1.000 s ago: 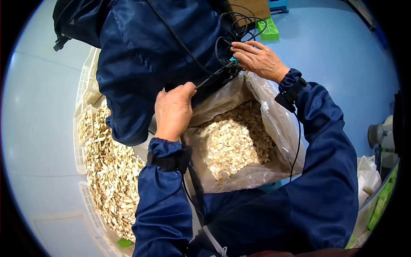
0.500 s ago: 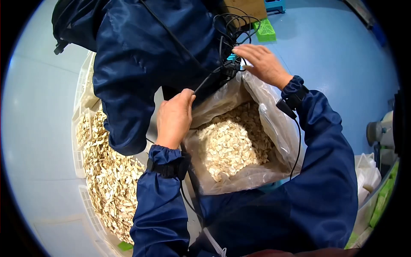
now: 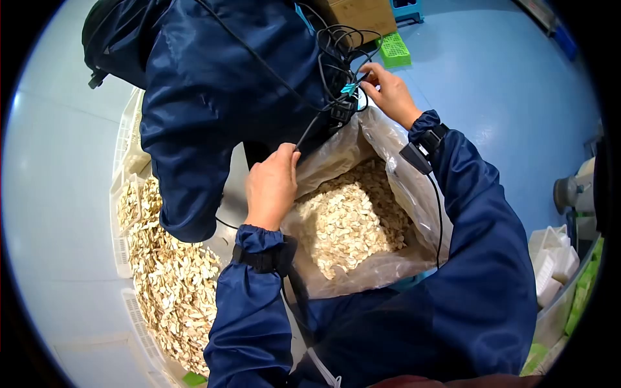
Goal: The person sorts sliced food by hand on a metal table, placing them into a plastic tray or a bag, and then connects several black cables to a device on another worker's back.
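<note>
My left hand [image 3: 272,187] is closed, with a black cable [image 3: 308,131] running up from its fingertips. My right hand [image 3: 391,94] pinches at the side of a tangled coil of black cable [image 3: 330,61], thumb and fingers bent together. A small teal tie [image 3: 348,89] sits on the coil beside those fingertips. Just under it, a black box-shaped piece [image 3: 343,111] hangs against the navy jacket [image 3: 220,77] of another person bending in front of me. Below my hands stands a clear plastic liner bag [image 3: 414,187] holding pale dried slices [image 3: 346,220].
White plastic baskets [image 3: 121,255] on the left hold heaps of similar slices [image 3: 174,278]. Behind are a cardboard box [image 3: 362,19], a green crate [image 3: 394,50] and a blue stool [image 3: 407,11]. White containers [image 3: 550,258] stand at the right.
My right hand has gone from outstretched fingers to a pinch at the cable coil. The left hand has shifted slightly right and down, still on the cable. The teal tie shows more clearly.
</note>
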Available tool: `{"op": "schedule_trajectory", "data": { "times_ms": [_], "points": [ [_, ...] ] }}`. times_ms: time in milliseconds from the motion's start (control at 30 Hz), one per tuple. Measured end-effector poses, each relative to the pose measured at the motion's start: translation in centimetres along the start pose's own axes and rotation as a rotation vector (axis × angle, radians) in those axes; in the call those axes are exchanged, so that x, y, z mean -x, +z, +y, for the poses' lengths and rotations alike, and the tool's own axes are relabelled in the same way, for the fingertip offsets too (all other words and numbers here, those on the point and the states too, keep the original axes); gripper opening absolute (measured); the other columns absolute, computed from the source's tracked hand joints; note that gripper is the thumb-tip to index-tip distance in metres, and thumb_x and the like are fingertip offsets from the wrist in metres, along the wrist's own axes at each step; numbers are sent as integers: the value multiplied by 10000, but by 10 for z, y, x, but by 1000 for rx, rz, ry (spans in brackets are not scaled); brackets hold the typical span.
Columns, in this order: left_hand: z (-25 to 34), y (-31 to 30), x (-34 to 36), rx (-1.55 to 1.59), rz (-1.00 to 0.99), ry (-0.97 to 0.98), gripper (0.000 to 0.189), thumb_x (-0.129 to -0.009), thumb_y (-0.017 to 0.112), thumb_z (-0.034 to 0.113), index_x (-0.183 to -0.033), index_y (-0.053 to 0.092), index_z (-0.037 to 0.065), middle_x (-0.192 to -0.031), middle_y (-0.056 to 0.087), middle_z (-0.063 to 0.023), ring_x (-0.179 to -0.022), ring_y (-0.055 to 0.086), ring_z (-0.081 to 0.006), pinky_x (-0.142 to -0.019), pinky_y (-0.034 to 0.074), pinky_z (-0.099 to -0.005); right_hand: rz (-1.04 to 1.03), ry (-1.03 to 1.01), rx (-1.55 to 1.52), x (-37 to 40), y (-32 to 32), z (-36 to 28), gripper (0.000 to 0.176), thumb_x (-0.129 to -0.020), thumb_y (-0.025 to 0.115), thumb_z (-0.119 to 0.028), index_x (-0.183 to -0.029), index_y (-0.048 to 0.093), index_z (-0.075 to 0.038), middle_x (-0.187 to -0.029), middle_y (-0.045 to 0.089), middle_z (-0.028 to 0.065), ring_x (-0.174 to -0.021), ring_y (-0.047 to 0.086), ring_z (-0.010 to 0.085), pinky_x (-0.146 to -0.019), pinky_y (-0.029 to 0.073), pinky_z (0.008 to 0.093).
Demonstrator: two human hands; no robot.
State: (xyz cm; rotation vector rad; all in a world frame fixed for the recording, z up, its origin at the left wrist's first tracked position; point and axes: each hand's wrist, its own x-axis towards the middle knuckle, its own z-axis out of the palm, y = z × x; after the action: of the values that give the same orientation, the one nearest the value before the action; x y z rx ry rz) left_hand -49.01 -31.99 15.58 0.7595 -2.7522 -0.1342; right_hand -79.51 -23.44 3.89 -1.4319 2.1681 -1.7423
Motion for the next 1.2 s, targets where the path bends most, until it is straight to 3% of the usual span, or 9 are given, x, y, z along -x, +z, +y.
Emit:
{"op": "schedule_trajectory", "data": {
  "times_ms": [200, 333, 567, 700, 833, 867, 1000, 1100, 1200],
  "points": [
    [1, 3, 1, -6, -73, -53, 179, -1063, 564, 260, -1117, 623, 100, -924, 705, -194, -868, 666, -441, -711, 504, -522, 51, 30, -156, -2, 6, 1, 243, -946, 737, -165, -1150, 701, -38, -1000, 776, 124, -912, 755, 205, -819, 578, 317],
    [-4, 10, 2, -9, -47, -32, 189, -1062, 548, 252, -1084, 618, 77, -887, 706, -200, -821, 672, -441, -706, 511, -538, 6, 65, -146, -13, -3, -9, 260, -946, 734, -128, -1187, 706, -35, -1028, 782, 105, -937, 755, 185, -832, 580, 301],
    [-12, 18, -3, -23, -58, -82, 200, -1064, 535, 251, -1070, 615, 67, -868, 710, -191, -823, 681, -435, -715, 518, -540, -40, 67, -527, -18, 8, 19, 211, -977, 660, -28, -1141, 529, -23, -1069, 754, 116, -1028, 733, 168, -920, 569, 285],
    [-10, 16, -7, -33, -79, -101, 206, -1067, 529, 257, -1082, 623, 75, -885, 719, -182, -847, 686, -431, -726, 521, -541, -26, 280, -582, -8, 12, 6, 216, -978, 662, -37, -1116, 502, 6, -1039, 730, 139, -952, 752, 187, -790, 601, 284],
    [-11, 16, -5, -43, -90, -117, 212, -1066, 529, 268, -1097, 631, 85, -912, 727, -184, -859, 690, -432, -737, 528, -542, -44, 514, -726, -3, 18, -3, 261, -1015, 655, -117, -1154, 500, 38, -1006, 704, 148, -884, 758, 192, -717, 606, 289],
    [-11, 16, -4, -45, -90, -118, 214, -1065, 530, 272, -1101, 633, 88, -918, 729, -185, -861, 691, -432, -740, 530, -542, -148, 623, -740, 0, 18, -5, 259, -1057, 610, -212, -1156, 551, 20, -1019, 704, 111, -909, 742, 167, -737, 600, 273],
    [0, 14, 1, -38, -132, -130, 214, -1060, 533, 282, -1104, 637, 100, -902, 729, -181, -836, 694, -430, -723, 534, -542, -133, 744, -895, 0, 27, -15, 302, -1104, 515, -338, -1081, 674, -82, -1000, 678, -10, -947, 673, 101, -769, 559, 220],
    [6, 20, 10, -8, -66, -26, 208, -1058, 536, 278, -1111, 634, 103, -886, 727, -178, -817, 694, -424, -709, 536, -536, -97, 900, -1178, -1, 35, -12, 325, -1105, 519, -368, -1144, 682, -90, -973, 654, -25, -893, 639, 84, -708, 520, 209],
    [18, 14, 18, 54, -114, -69, 194, -1053, 555, 264, -1138, 626, 105, -941, 720, -194, -859, 682, -436, -725, 524, -539, -108, 747, -1047, -1, 29, -15, 348, -1092, 551, -399, -1160, 702, -93, -972, 653, -31, -857, 600, 65, -667, 475, 215]
  ]
}}
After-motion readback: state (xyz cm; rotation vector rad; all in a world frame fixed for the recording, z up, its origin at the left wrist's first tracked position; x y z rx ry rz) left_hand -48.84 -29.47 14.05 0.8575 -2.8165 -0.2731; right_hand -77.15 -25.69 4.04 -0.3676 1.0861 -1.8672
